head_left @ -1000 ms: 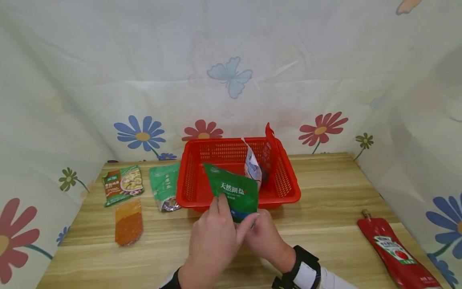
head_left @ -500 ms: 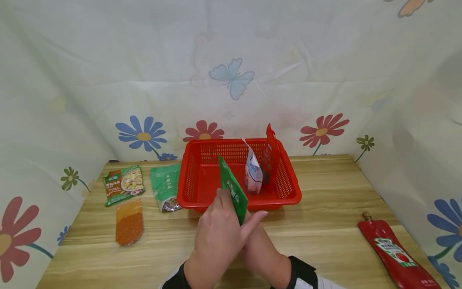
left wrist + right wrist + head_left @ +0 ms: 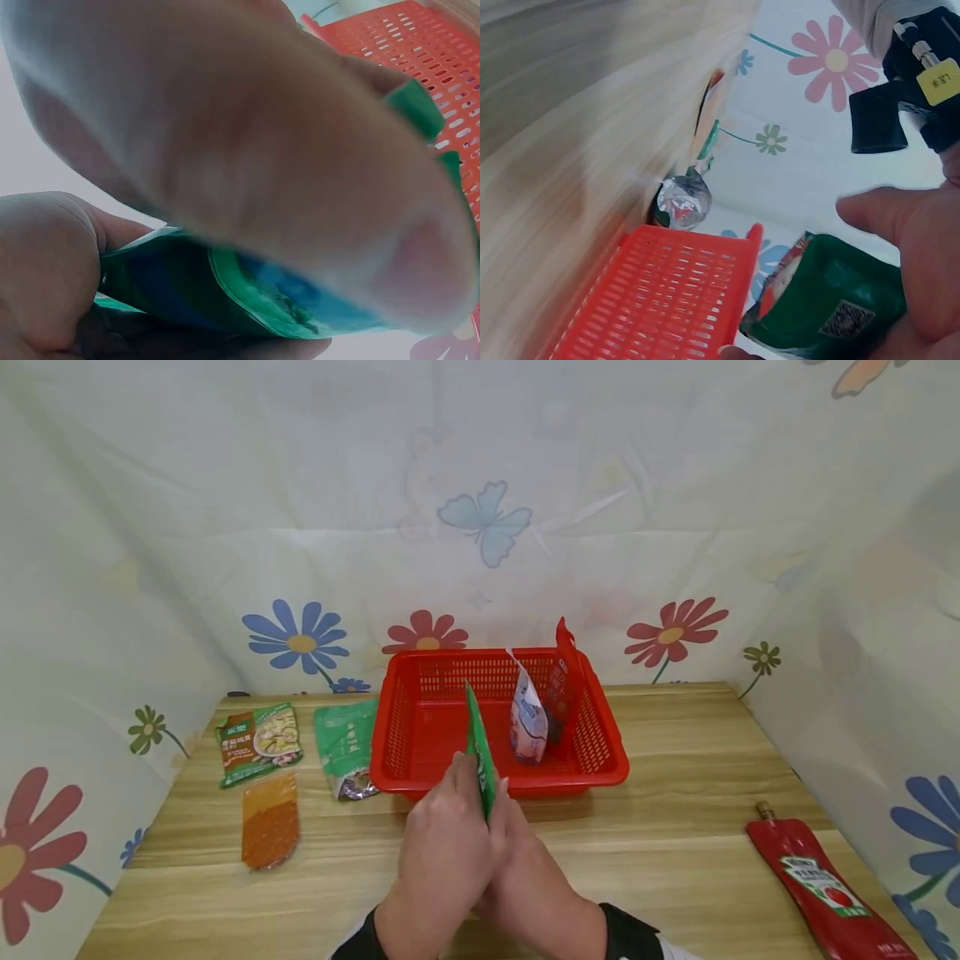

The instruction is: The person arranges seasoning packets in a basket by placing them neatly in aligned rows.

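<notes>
Found green QR-coded pouch (image 3: 482,752) edge-on, lower centre of head frame, gripped between left hand (image 3: 448,843) and right hand (image 3: 536,877), overlapping red basket (image 3: 562,782) in view. Judged as two-handed positioning; seemingly required steady hold next, clear of basket.

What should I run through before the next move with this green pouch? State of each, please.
1. Grip on the green plastic pouch: ok, both the left hand and right hand hold it.
2. Pouch attitude: ok, roughly upright, edge-on to the head camera.
3. Room in the red perforated plastic basket: ok, bare floor shows left of its contents.
4. White-and-pink plastic packet and tall red plastic pouch standing: ok, both in the right part.
5. Green pouch clear of the front rim: cannot tell, they overlap in the head view.
6. Pouch seal: cannot tell, hands cover its lower end.
</notes>
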### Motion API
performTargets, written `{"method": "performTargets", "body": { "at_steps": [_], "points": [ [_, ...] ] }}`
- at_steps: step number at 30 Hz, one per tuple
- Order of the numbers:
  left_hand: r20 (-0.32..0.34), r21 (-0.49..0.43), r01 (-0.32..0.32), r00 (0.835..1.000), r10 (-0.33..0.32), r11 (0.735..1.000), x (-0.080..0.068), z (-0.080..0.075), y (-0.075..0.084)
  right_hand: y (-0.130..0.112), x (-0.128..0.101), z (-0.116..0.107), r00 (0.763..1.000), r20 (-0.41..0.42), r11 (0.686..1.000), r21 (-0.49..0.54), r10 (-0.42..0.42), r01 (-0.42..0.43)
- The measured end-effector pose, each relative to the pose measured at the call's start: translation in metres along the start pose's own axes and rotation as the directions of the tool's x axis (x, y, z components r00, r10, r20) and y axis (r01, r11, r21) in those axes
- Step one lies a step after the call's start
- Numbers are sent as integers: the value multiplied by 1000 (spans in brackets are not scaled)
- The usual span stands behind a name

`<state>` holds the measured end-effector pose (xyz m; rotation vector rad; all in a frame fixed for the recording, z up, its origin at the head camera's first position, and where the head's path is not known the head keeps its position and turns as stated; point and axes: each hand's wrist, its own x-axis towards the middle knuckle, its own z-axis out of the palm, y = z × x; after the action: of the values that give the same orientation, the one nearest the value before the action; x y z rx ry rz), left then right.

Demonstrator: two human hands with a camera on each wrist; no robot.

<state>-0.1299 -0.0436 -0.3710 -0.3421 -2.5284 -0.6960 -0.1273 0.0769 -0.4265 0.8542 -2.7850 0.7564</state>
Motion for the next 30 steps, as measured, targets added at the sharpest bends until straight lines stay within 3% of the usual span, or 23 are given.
{"method": "performTargets", "body": {
  "at_steps": [5,9,13,16,20,24,27,30],
  "points": [
    [31,-25,0,1000,0,1000,4,-6,-3,1,1,-5,999,-40,999,7,-36,36],
    [90,-25,18,996,-15,1000,11,-12,-5,4,5,-16,999,22,994,99,34,-36],
    [122,-35,21,992,-16,999,19,-17,-9,13,9,-33,996,79,984,165,49,-61],
    [123,-59,12,992,-4,998,25,-18,-12,28,10,-44,998,54,997,74,-17,13],
    [113,-68,-3,994,11,998,30,-18,-15,56,11,-52,995,-78,993,-106,-67,58],
    [133,-24,1,991,2,1000,36,-19,-16,81,11,-53,988,-156,975,-221,-1,-34],
    [159,3,16,987,-16,1000,42,-20,-16,97,11,-52,987,-148,960,-262,63,-101],
    [182,21,31,983,-34,999,49,-20,-17,109,11,-49,989,-122,951,-286,84,-116]
  ]
}}
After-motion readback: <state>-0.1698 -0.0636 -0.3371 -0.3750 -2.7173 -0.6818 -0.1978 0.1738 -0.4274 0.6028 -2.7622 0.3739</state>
